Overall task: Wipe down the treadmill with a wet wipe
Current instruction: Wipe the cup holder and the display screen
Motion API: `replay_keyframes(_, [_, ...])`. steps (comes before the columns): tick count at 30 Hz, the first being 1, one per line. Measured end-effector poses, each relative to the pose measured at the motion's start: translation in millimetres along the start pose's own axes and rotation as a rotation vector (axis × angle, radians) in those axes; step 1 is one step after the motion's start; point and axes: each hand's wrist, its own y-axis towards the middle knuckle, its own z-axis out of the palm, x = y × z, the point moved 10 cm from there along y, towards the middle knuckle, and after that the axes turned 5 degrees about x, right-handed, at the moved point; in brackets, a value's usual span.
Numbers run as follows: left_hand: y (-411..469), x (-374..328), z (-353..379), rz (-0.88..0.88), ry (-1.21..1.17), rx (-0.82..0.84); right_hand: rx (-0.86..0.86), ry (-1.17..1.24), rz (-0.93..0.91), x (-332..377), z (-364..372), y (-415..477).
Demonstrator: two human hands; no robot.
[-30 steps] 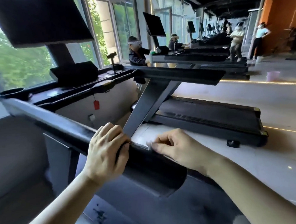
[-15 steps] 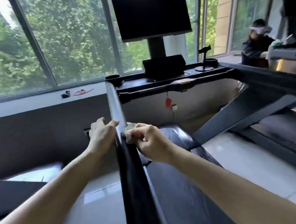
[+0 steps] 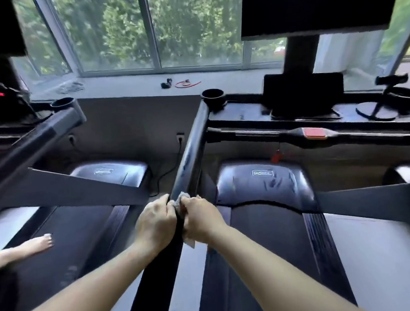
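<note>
- Both hands have moved up the treadmill handrail [image 3: 189, 154], away from its end.
- Left hand [image 3: 155, 223]: fingers curled round the rail's left side.
- Right hand [image 3: 200, 220]: fingers clench the wet wipe [image 3: 182, 197] against the rail's right side; both forearms are extended.

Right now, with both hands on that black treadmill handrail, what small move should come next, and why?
Probably slide the right hand, which holds the crumpled white wet wipe against the long black handrail, forward toward the round black cup holder. That stretch of rail lies ahead of the wipe, and the left hand grips the rail beside it.
</note>
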Motion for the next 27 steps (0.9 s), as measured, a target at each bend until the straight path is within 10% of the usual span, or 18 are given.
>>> replay_keyframes(17, [99.8, -54.6, -9.0, -0.078, 0.047, -0.044, -0.163, 0.176, -0.001, -103.1, -95.4, 57.5])
replay_keyframes(27, [195.6, -88.3, -13.9, -0.2, 0.587, 0.198, -0.346, 0.294, 0.023, -199.0, -210.1, 193.2])
